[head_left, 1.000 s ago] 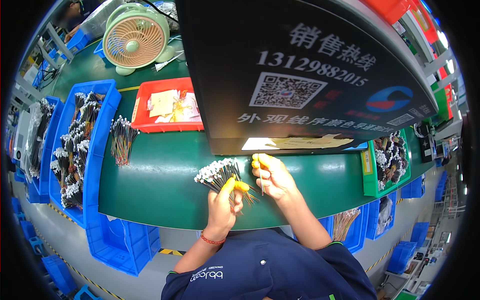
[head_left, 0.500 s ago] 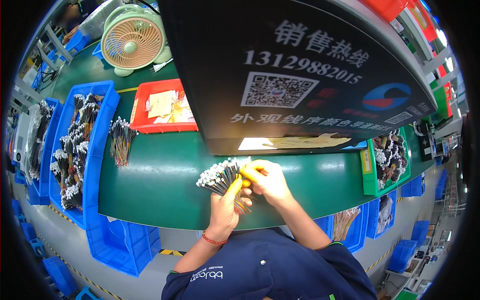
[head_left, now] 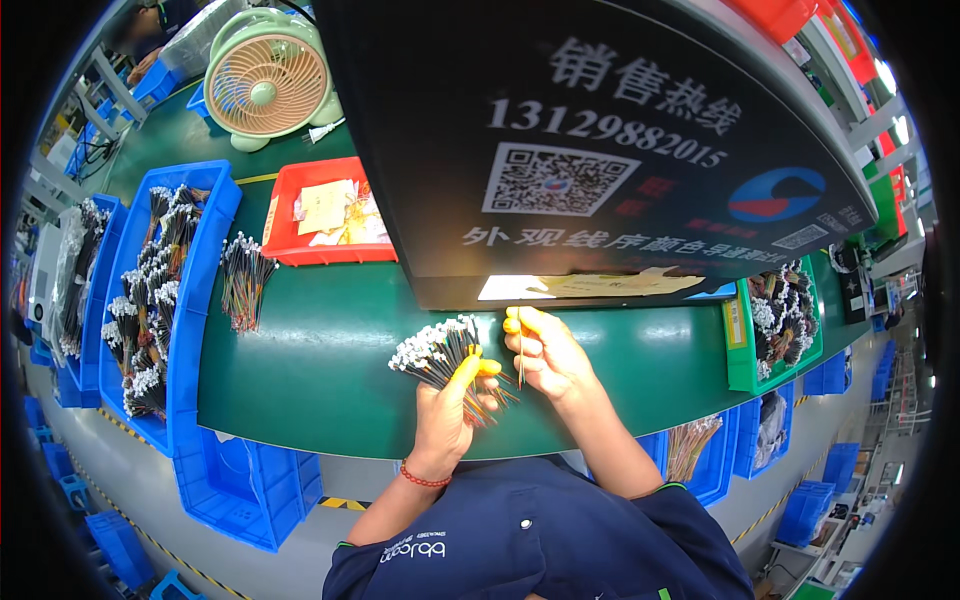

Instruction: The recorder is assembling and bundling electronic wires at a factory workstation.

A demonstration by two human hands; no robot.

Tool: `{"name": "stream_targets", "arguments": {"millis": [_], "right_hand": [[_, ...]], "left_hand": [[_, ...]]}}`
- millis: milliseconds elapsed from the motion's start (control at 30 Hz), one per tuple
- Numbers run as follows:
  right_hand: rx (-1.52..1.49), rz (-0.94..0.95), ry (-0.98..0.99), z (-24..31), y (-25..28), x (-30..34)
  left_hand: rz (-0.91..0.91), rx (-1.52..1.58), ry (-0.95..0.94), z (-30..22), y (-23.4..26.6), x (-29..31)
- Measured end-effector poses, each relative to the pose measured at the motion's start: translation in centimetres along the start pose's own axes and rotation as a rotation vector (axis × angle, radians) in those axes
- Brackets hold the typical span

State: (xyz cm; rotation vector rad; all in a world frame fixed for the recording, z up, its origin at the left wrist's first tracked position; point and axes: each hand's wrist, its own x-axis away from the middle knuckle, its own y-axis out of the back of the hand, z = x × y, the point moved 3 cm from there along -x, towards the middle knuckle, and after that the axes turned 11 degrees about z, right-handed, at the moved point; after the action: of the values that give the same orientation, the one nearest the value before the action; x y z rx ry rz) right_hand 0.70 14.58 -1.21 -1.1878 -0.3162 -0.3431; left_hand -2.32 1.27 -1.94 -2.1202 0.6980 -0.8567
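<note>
My left hand [head_left: 447, 415], with yellow finger covers, is closed round a bundle of wire harnesses [head_left: 437, 352]. Their white connectors fan out at the upper left, and thin dark and reddish wires trail below. To the right of the bundle, my right hand [head_left: 553, 358] pinches a single wire harness [head_left: 521, 368] between yellow-covered fingertips. Its wire hangs down along the fingers; its top end is mostly hidden. This hand is apart from the bundle, just below the lower edge of a large black machine [head_left: 600, 240] with a lit opening.
Left on the green table [head_left: 320, 350] lie a loose pile of harnesses [head_left: 243, 285] and a red tray [head_left: 285, 240] with bags. Blue bins [head_left: 215, 240] of harnesses line the left. At the right stands a green bin [head_left: 738, 375] of harnesses. A fan [head_left: 265, 85] stands behind.
My right hand has drawn away from the bundle, to the right and slightly up, with one harness in its fingers. My left hand keeps the bundle in nearly the same place.
</note>
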Motion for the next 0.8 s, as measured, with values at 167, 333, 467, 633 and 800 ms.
{"name": "stream_targets", "arguments": {"millis": [167, 333, 467, 633, 800], "right_hand": [[1.214, 0.011, 0.193, -0.1, -1.8, 1.1], [0.530, 0.044, -0.015, -0.2, -1.4, 0.9], [0.104, 0.026, -0.034, 0.4, 0.1, 0.1], [-0.003, -0.005, -0.003, -0.1, 0.1, -0.1], [-0.023, 0.013, -0.009, 0.0, -0.3, 0.3]], "left_hand": [[0.002, -0.035, 0.015, 0.2, -0.3, 0.1], [0.018, -0.066, 0.038, 0.1, -0.5, 0.3], [0.056, -0.061, 0.028, -0.3, 0.2, 0.4], [0.022, -0.031, 0.007, -0.3, -0.2, 0.2], [0.038, -0.021, -0.031, 0.0, 0.0, -0.1]]}}
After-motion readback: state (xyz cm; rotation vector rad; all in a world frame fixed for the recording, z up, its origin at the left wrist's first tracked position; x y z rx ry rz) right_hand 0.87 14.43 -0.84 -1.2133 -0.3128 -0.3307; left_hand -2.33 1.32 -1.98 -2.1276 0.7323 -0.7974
